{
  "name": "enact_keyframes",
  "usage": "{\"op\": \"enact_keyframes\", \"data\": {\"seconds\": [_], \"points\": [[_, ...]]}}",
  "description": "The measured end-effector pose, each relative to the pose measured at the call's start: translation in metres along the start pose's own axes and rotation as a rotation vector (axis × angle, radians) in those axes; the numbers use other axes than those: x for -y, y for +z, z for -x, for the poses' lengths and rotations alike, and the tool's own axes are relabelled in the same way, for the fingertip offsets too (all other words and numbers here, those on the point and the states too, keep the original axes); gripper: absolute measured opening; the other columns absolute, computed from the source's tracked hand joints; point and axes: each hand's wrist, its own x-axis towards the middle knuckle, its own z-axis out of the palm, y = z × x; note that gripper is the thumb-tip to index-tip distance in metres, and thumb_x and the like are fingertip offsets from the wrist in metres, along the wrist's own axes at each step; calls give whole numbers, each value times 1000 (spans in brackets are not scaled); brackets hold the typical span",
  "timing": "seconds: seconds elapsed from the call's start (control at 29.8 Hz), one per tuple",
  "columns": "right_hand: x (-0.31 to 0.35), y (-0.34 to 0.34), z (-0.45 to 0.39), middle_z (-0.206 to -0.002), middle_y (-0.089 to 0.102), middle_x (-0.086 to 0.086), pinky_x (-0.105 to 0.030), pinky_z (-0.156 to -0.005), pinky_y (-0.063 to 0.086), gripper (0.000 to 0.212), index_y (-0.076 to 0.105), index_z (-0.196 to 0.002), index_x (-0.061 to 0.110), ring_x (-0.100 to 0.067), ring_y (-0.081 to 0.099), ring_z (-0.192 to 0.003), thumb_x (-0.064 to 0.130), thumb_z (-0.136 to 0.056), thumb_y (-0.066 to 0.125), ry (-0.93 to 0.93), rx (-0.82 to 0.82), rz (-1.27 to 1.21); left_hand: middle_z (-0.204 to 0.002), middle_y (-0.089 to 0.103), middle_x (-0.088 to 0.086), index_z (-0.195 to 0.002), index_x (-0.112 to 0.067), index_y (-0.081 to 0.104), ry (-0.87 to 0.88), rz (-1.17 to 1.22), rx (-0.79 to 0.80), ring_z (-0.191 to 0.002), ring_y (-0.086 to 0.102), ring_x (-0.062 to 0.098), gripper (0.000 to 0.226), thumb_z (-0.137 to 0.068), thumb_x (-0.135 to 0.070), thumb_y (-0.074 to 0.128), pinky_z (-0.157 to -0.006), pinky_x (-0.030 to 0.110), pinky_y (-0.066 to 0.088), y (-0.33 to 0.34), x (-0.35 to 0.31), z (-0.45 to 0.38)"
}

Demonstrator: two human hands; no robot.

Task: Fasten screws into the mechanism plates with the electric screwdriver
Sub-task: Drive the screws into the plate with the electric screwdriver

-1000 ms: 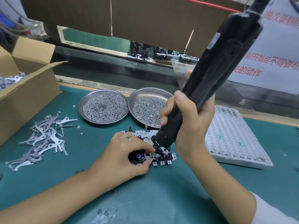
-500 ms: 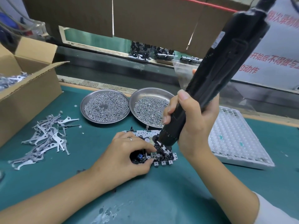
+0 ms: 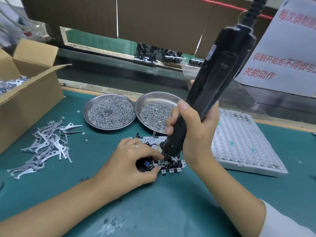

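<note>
A mechanism plate [image 3: 148, 140], white metal with black parts, lies on the green mat near the middle. My left hand [image 3: 131, 161] pinches its near edge between thumb and fingers, covering its left half. My right hand [image 3: 195, 132] grips the black electric screwdriver [image 3: 213, 82], which tilts up to the right. Its tip points down onto the plate's near right part and is hidden behind the tool's nose. Two round steel dishes of small screws stand just behind: the left dish [image 3: 109, 111] and the right dish [image 3: 154, 112].
A heap of flat grey metal levers [image 3: 47, 144] lies left on the mat. An open cardboard box [image 3: 25, 93] with more levers stands at far left. A white bubbled tray [image 3: 239, 142] sits on the right. A conveyor runs behind.
The two hands and the screwdriver hold almost the same place over the plate; only the view has shifted slightly.
</note>
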Motion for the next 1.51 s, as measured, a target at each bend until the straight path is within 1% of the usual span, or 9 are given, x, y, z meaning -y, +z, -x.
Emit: {"op": "enact_keyframes", "data": {"seconds": [0.3,0.54,0.67,0.81,0.87,1.07,1.17,1.31,1.51], "points": [[1,-3,-1,-48,46,-4,-24,-42,38,27,39,-95,15,-20,43,-35,19,-78,60,10,-1,-2,-76,64,-23,-86,-28,75,-3,-17,1,-80,52,1,22,-64,-28,74,-85,26,37,1,-1,0],[2,-2,0,-48,46,-2,-22,-42,38,25,41,-94,19,-20,43,-35,23,-76,59,0,-6,-11,-75,65,-20,-85,-26,75,-10,-25,-5,-78,52,3,22,-64,-28,74,-84,27,37,1,-1,1],[3,-3,-2,-48,46,-4,-24,-42,38,28,41,-98,15,-21,44,-35,20,-78,60,9,-10,-5,-75,66,-19,-85,-27,75,-4,-34,-6,-78,51,2,21,-64,-29,73,-84,26,37,1,-2,0],[3,-4,0,-47,46,-2,-22,-43,38,34,41,-103,14,-19,42,-35,23,-76,59,12,-13,-39,-74,63,-22,-85,-28,74,-11,-31,-12,-78,51,0,22,-65,-37,68,-85,23,37,2,-1,1],[2,-4,3,-47,47,0,-21,-43,38,33,41,-102,16,-18,43,-35,24,-75,59,7,-22,-50,-75,62,-26,-85,-30,74,-18,-22,-15,-80,51,-1,22,-65,-36,70,-86,23,37,3,-1,2],[3,-4,-1,-48,48,0,-22,-42,39,31,42,-101,19,-18,44,-36,24,-76,59,17,-22,-58,-77,65,-23,-86,-27,74,34,-33,-8,-79,52,0,25,-68,-42,65,-83,26,38,0,0,-1],[2,-4,0,-48,47,-1,-22,-42,38,29,40,-97,14,-19,44,-36,23,-77,59,1,-12,-40,-78,67,-21,-86,-28,75,47,-32,1,-79,53,1,20,-67,-36,75,-83,29,38,0,0,-2],[1,-6,2,-48,46,-2,-22,-43,38,35,38,-98,4,-21,43,-35,22,-77,59,-3,-15,-33,-82,68,-22,-88,-30,74,69,-16,34,-81,55,0,18,-71,-34,73,-86,30,37,0,1,-1],[1,-6,0,-48,47,0,-22,-42,38,34,40,-103,12,-18,44,-36,23,-76,59,-3,-25,-48,-78,67,-19,-84,-28,73,37,-42,-47,-79,56,0,20,-71,-41,66,-90,31,36,4,0,0]]}}
